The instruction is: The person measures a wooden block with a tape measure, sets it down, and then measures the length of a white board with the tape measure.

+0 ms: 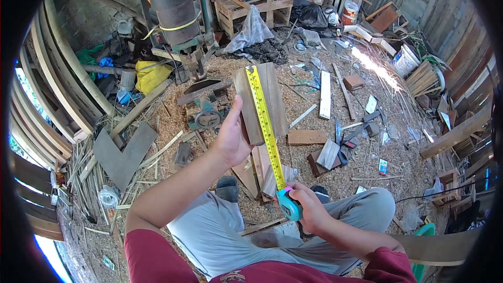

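Note:
My left hand holds a flat brown wooden board by its left edge, thumb up along its side. My right hand is wrapped round a turquoise tape measure case near my knees. From the case the yellow tape blade runs up along the length of the board, its tip at the board's top edge. The lower part of the blade passes over wood pieces on the ground. My left fingers are mostly hidden behind the board.
A drill press stands at the upper left, with a green vise below it. Sawdust and offcuts cover the ground. A hammer and a white strip lie to the right. Curved timbers lean at the left.

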Tool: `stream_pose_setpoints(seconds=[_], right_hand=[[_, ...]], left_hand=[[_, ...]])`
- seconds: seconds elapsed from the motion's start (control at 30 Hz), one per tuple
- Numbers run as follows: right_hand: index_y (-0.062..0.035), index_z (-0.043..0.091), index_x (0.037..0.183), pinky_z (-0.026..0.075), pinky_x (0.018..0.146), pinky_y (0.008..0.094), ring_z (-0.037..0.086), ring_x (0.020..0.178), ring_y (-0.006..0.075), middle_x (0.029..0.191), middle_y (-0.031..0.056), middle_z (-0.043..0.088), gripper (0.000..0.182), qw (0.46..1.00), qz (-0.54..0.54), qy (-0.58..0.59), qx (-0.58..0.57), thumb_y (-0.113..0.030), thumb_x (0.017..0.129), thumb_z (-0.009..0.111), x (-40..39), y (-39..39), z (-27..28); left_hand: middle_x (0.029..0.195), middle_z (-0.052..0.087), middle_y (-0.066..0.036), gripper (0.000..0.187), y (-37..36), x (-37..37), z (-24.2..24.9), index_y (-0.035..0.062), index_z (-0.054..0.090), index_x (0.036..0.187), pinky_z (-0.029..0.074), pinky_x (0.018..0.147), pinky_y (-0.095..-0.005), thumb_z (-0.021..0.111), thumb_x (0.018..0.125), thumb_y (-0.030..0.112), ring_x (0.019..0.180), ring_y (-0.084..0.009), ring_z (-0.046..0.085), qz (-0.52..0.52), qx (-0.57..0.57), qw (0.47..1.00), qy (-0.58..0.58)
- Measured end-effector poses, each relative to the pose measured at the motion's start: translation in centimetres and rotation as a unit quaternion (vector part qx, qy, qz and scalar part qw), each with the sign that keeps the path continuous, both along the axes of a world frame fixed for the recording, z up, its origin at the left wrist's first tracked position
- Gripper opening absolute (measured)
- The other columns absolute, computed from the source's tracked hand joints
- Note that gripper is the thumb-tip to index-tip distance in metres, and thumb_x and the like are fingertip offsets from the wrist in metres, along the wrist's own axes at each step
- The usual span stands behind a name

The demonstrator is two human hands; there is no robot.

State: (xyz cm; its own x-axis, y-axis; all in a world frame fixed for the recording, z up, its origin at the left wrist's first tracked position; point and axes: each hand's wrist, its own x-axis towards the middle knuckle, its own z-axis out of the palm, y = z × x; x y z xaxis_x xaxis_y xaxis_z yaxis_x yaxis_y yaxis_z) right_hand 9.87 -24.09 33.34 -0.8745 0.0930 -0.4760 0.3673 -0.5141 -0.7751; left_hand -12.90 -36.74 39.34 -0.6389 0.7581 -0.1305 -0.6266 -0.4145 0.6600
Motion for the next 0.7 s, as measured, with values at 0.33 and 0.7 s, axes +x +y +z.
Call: stream_pose_setpoints(seconds=[0.33,0.7], right_hand=[[-0.0016,0.060,0.116,0.053,0.090,0.0391,0.068,0.098,0.0270,0.106,0.0151,0.069,0.035,0.995,-0.078,-0.036,-0.053,-0.029,0.096,0.052,-0.2,1.3,0.2],[-0.0065,0.065,0.102,0.051,0.071,0.0335,0.064,0.078,0.0187,0.091,0.0074,0.068,0.033,0.967,-0.191,-0.135,-0.096,-0.036,0.096,0.052,2.6,4.2,-3.4]], left_hand=[[0.143,0.059,-0.005,0.067,0.7,-0.6,-1.8,0.0137,0.046,0.151,0.045,0.110,-0.0428,0.037,0.106,0.063,0.130,-0.0226,0.058,0.063,-0.084,0.995,0.003],[0.127,0.067,-0.007,0.048,-0.6,-1.6,-13.0,0.0085,0.055,0.139,0.054,0.093,-0.0421,0.051,0.107,0.043,0.114,-0.0208,0.065,-0.004,-0.399,0.908,0.126]])
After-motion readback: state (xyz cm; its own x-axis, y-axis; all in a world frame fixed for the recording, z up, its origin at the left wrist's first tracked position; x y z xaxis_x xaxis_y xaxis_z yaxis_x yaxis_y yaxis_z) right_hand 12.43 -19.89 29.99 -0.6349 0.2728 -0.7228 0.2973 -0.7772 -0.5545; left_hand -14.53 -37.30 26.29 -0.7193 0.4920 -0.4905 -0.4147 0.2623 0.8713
